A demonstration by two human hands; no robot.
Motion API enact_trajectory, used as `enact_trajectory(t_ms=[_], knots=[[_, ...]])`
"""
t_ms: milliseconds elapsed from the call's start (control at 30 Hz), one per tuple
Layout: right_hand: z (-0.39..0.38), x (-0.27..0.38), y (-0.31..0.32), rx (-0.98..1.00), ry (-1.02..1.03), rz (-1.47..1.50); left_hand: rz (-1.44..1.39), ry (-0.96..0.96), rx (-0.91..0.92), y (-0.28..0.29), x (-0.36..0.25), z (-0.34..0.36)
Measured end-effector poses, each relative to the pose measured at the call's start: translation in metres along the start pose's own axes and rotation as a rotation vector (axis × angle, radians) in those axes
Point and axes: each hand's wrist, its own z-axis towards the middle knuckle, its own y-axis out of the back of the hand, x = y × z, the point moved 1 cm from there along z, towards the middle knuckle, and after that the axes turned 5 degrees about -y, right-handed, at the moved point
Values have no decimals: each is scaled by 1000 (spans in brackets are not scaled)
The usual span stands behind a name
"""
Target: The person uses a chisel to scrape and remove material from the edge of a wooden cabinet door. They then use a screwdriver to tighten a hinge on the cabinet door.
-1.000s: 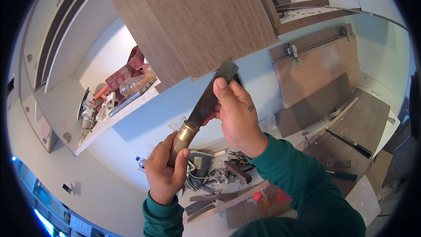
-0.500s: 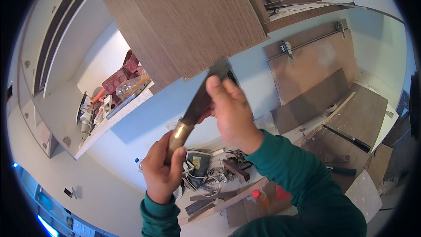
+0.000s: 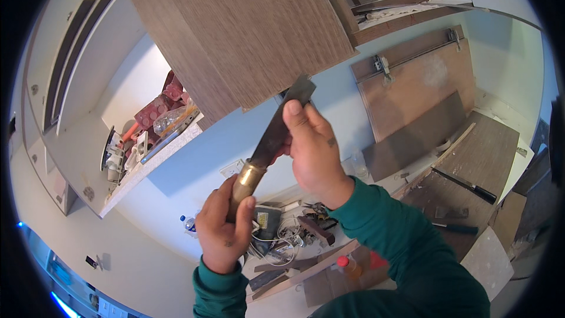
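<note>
A chisel with a wide, flat, dark steel blade (image 3: pixel 272 135) and a brass-collared handle (image 3: pixel 247 180) is held up at a slant before me, its square tip pointing up and to the right. My left hand (image 3: pixel 223 229) is wrapped around the handle below the collar. Higher up, my right hand (image 3: pixel 312 147) grips the blade, thumb on its upper face near the tip and the other fingers behind, partly hidden. Beyond the tip hangs a brown wood-grain cabinet panel (image 3: pixel 247 29); whether the blade touches it I cannot tell.
Below lie a grey device with white cables (image 3: pixel 266 219), wood offcuts and a red-capped bottle (image 3: pixel 351 266). At right, a brown board (image 3: pixel 491 141) carries a black-handled tool (image 3: pixel 465 184); hinged panels (image 3: pixel 415 85) lean on the wall. An open cabinet shelf (image 3: pixel 162 150) holds clutter at left.
My left hand and the chisel's handle have shifted slightly to the right. The blade tip has moved a little rightward too. Both hands keep their hold.
</note>
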Motion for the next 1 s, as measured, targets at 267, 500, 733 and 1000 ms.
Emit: enact_trajectory(t_ms=[267,500,733,1000], knots=[[1,4,8,8,19,13,-8,-9,31,-3,-2,7],[-1,11,19,38,-10,-43,-62,-1,31,-6,1,7],[2,0,3,17,-5,-29,-90,34,12,-4,10,7],[5,6,10,-17,54,-29,-60,-16,19,-9,5,13]])
